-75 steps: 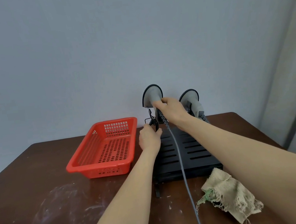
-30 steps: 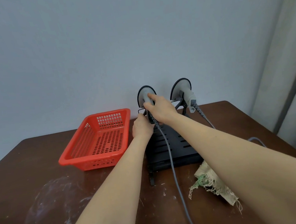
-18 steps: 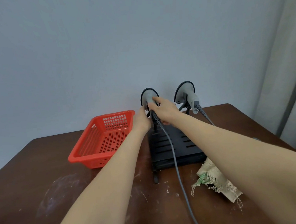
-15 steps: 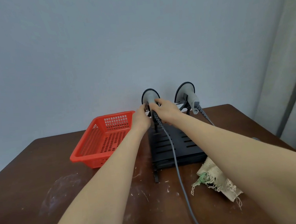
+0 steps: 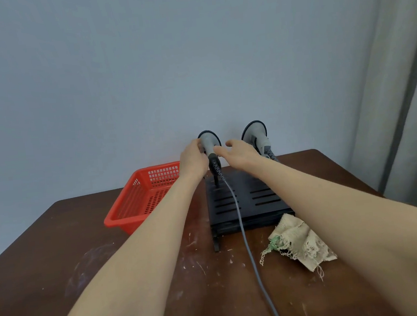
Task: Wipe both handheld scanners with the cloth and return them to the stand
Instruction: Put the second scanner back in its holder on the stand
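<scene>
Two grey handheld scanners stand upright in the black stand (image 5: 248,200) at the back of the table, against the wall. My left hand (image 5: 193,159) curls around the left side of the left scanner (image 5: 210,142). My right hand (image 5: 238,153) is just to the right of that scanner, fingers spread, with its fingertips near the scanner's neck. The right scanner (image 5: 257,134) sits untouched behind my right hand. The left scanner's grey cable (image 5: 243,231) runs down over the stand toward me. The frayed beige cloth (image 5: 298,242) lies on the table by the stand's front right corner.
A red plastic basket (image 5: 145,200) stands to the left of the stand, beside my left forearm. The brown table (image 5: 59,263) has pale smears and specks. A grey curtain (image 5: 400,86) hangs at the right.
My right hand has let go of the left scanner's handle and spread its fingers. My left hand has moved up from the stand's post to the scanner's head. The camera has tilted.
</scene>
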Demonstrator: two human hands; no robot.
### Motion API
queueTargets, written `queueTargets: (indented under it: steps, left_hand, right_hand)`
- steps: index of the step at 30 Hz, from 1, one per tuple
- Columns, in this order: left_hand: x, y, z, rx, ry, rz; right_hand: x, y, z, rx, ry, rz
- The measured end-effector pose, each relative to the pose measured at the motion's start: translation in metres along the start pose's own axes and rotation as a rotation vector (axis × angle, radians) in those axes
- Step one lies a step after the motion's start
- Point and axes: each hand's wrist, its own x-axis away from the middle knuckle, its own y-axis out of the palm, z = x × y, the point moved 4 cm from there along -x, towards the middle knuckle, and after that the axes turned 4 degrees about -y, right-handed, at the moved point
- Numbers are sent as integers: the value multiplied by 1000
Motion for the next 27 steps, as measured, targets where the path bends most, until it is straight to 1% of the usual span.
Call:
queueTargets:
  steps: [2, 4, 7, 12, 19, 21, 22, 24, 25, 26, 27]
  left_hand:
    - [6, -6, 10, -38, 50, 88]
    - [13, -11, 22, -80, 110, 164]
    - [25, -14, 41, -96, 200, 213]
    - [52, -5, 69, -132, 310, 173]
    - [88, 14, 95, -162, 360, 78]
    - [98, 22, 99, -161, 354, 33]
    - [103, 27, 100, -157, 346, -16]
    - [113, 41, 99, -203, 325, -189]
    - [119, 48, 97, -273, 312, -301]
    - [126, 55, 94, -350, 304, -399]
    - [132, 60, 90, -407, 292, -463]
  right_hand:
    - [3, -6, -1, 2, -24, 26]
    - [8, -16, -2, 3, -58, 94]
    - [19, -33, 0, 20, -79, 220]
    - [41, -59, 10, 69, -86, 312]
    - [82, -81, 35, 102, -50, 362]
    - [94, -84, 43, 123, -46, 359]
    - [99, -84, 47, 139, -41, 355]
    - [109, -86, 54, 157, -31, 336]
    - [113, -87, 58, 153, -24, 310]
    - [118, -86, 61, 149, -15, 262]
    - [122, -84, 65, 155, -4, 186]
